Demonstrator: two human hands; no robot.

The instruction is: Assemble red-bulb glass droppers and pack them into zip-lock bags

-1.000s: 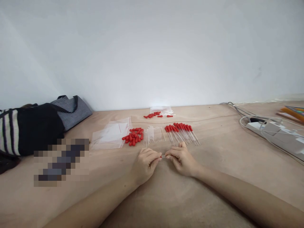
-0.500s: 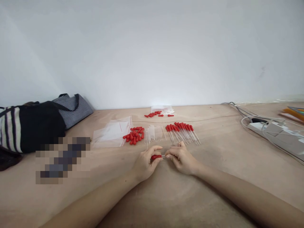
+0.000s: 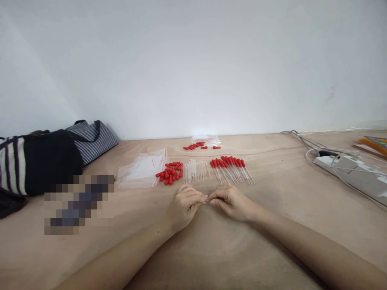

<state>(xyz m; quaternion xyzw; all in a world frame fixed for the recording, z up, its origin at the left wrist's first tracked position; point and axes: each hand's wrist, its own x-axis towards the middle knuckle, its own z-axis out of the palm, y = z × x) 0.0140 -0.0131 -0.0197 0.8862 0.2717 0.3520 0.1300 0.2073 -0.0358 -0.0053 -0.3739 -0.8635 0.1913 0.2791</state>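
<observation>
My left hand [image 3: 188, 204] is closed in a pinch, its fingers covering the red bulb seen earlier. Facing it, my right hand [image 3: 231, 202] pinches the thin clear tube, of which only a sliver shows between the fingertips. Beyond my left hand lie a heap of loose red bulbs [image 3: 171, 173] and a row of clear tubes [image 3: 196, 170]. Several droppers with red bulbs [image 3: 232, 163] lie side by side beyond my right hand, their tips towards me.
Plastic bags [image 3: 140, 171] lie left of the bulbs. More red bulbs [image 3: 195, 146] lie near the wall by another bag [image 3: 205, 139]. A black bag [image 3: 51, 161] and striped bag [image 3: 96, 141] are at left; a power strip [image 3: 353, 173] with cables is at right.
The fingers of my left hand have closed over the red bulb, which was visible before. My right hand has stayed nearly in place.
</observation>
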